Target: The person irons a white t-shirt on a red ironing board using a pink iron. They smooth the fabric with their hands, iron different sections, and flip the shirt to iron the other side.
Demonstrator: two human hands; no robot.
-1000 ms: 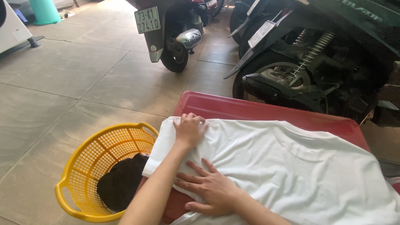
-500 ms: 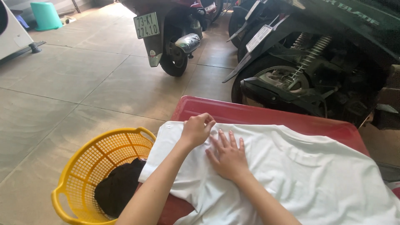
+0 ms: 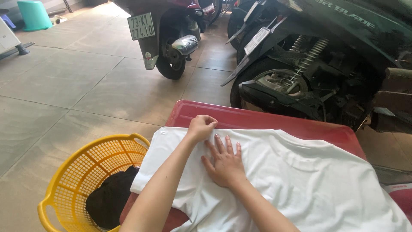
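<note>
**Two hands on a white shirt spread over a red table**

At the far left, a teal bucket (image 3: 34,15) stands on the tiled floor (image 3: 73,86) near the top corner. Lower down, a yellow basket (image 3: 81,180) sits on the floor just beside the table's left end, with a dark garment (image 3: 109,199) bunched inside it.

Next comes the red table (image 3: 257,122), whose far edge and left corner show bare. A white shirt (image 3: 309,180) lies flat across it, covering most of the top; its left edge hangs a little over the table's end, toward the basket.

The person's left hand (image 3: 201,127) rests on the shirt near its far left edge. The fingers are curled in, and they seem to be pinching a bit of the white cloth at the shirt's edge, though the grip itself is hidden under the knuckles. Just to the right and nearer the person, the right hand (image 3: 224,161) lies palm down on the shirt with its fingers straight and slightly spread, pressing the cloth flat. The two hands are close together but not touching.

Beyond the table, a motorbike (image 3: 171,38) is parked on the tiles, seen from behind. To the right, a dark scooter (image 3: 326,56) stands just behind the table's far edge.
</note>
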